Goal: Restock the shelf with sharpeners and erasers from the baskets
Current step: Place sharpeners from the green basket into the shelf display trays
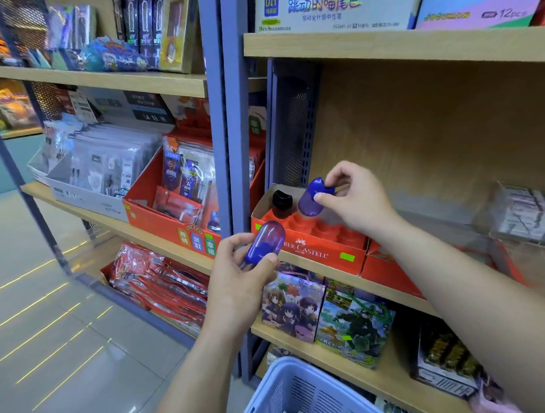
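Head view. With right hand (355, 199), pinches a blue sharpener (311, 199) just above the red display box (310, 251) on the shelf (437, 224), beside a black sharpener (282, 202) already seated. With left hand (237, 279), grips a second blue sharpener (266, 241) near the box's front corner. Below, a white basket (291, 389). Could miss its slot if lowered tilted, knocking the black one over or shoving the light box.

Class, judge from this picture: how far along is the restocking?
Done: one black sharpener sits in the red tray. In hand: the right hand holds a blue sharpener over the tray; the left hand holds a second sharpener. Left: most slots are empty.
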